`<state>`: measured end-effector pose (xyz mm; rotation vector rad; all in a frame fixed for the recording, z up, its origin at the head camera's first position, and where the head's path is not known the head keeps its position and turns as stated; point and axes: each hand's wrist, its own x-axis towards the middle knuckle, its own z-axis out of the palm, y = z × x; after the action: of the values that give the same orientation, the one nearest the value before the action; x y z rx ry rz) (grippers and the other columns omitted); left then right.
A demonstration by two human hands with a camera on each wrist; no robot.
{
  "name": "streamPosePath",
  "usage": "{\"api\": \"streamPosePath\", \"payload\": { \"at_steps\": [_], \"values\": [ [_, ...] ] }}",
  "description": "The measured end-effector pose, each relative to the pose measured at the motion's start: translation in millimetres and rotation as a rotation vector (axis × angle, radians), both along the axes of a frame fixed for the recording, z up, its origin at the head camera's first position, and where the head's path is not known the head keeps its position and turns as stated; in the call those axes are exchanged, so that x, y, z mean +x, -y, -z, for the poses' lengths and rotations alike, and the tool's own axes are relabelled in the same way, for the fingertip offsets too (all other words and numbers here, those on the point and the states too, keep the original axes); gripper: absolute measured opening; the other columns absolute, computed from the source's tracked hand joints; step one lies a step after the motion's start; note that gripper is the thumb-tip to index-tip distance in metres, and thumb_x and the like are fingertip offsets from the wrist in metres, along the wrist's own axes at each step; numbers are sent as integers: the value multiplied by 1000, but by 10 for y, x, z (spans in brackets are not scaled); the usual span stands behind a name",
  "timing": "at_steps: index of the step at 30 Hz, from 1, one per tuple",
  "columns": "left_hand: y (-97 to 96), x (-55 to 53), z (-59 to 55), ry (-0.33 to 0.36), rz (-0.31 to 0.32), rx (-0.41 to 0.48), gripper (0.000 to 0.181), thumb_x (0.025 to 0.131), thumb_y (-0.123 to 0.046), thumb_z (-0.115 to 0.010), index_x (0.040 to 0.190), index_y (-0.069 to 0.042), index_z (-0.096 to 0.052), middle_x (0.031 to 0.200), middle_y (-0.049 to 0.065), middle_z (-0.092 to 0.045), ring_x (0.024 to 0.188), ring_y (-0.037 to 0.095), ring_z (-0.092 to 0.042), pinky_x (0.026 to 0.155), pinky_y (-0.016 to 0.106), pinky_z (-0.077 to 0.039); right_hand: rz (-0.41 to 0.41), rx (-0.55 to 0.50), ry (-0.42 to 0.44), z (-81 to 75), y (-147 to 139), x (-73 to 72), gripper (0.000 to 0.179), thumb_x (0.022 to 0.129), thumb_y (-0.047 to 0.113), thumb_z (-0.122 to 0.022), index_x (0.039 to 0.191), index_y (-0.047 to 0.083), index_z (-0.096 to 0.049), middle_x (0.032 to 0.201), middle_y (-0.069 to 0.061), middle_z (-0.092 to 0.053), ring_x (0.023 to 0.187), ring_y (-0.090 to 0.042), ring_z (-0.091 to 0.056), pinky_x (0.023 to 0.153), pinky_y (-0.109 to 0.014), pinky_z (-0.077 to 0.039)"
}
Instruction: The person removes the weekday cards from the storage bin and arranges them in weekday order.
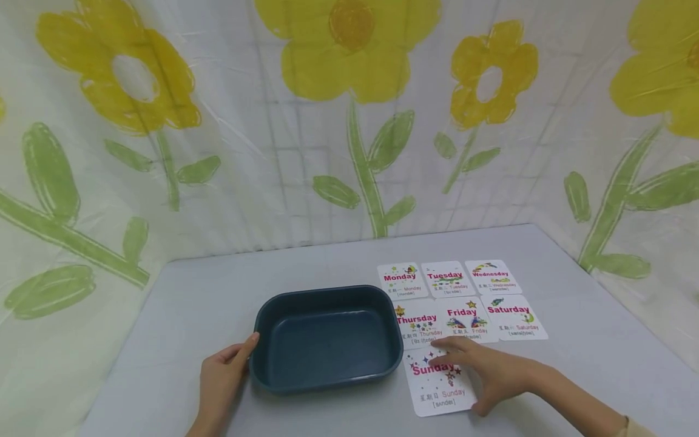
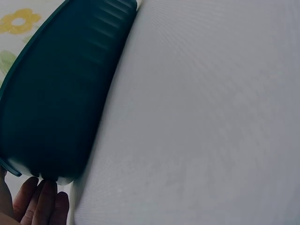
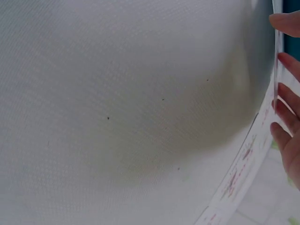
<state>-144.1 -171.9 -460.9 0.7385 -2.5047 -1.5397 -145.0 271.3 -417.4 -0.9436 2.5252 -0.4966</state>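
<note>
A dark teal plastic tub (image 1: 327, 388) sits on the table, its inside bare. My left hand (image 1: 226, 379) holds its left end, thumb at the rim; in the left wrist view the fingers (image 2: 44, 201) press against the outer wall. Right of the tub lies a white card reading Sunday (image 1: 445, 397). Over it spreads my right hand (image 1: 494, 370), fingertips on the card's upper part and thumb by its lower right corner. In the right wrist view the right fingers (image 3: 288, 101) meet a card edge (image 3: 276, 61) seen side-on.
Behind the Sunday card lie two rows of cards: Monday (image 1: 401, 288), Tuesday (image 1: 448, 285), Wednesday (image 1: 494, 282), then Thursday (image 1: 417, 334), Friday (image 1: 464, 321) and Saturday (image 1: 516, 325). The tub's right rim overlaps Thursday in this view. A flower-printed curtain (image 1: 246, 182) hangs behind the pale table (image 1: 202, 291).
</note>
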Motion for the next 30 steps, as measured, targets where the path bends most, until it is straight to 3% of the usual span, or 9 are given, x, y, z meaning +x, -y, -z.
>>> {"api": "streamPosePath", "payload": {
  "at_steps": [10,21,25,29,30],
  "values": [
    [16,-6,33,6,-7,-30,73,74,-67,-59,95,2,-70,83,7,-70,74,14,-53,60,21,-41,14,19,7,57,6,2,83,60,35,-84,131,42,-44,145,2,-32,123,-27,-37,91,-37,-46],
    [25,0,40,22,-16,-16,73,73,-69,-59,94,0,-71,79,3,-70,72,12,-52,61,21,-40,18,40,-11,92,-2,-19,80,61,37,-84,130,45,-44,144,4,-33,123,-26,-38,92,-41,-45],
    [62,11,18,33,28,-19,75,73,-69,-58,98,0,-69,86,8,-72,76,14,-60,65,25,-46,-4,21,-13,104,-5,-36,78,61,41,-83,129,44,-45,145,4,-33,125,-27,-37,93,-43,-45],
    [175,-12,-6,52,124,-30,70,81,-65,-53,105,0,-67,97,12,-70,93,25,-66,85,42,-49,9,-27,-34,94,-1,-86,71,64,47,-79,128,41,-48,144,3,-35,125,-27,-38,93,-47,-44],
    [215,-29,-12,55,140,-33,69,82,-64,-52,106,-1,-67,99,12,-70,96,24,-66,87,41,-49,23,-47,-40,86,1,-113,68,66,48,-78,127,39,-49,143,3,-36,125,-27,-38,94,-49,-43]
  ]
}}
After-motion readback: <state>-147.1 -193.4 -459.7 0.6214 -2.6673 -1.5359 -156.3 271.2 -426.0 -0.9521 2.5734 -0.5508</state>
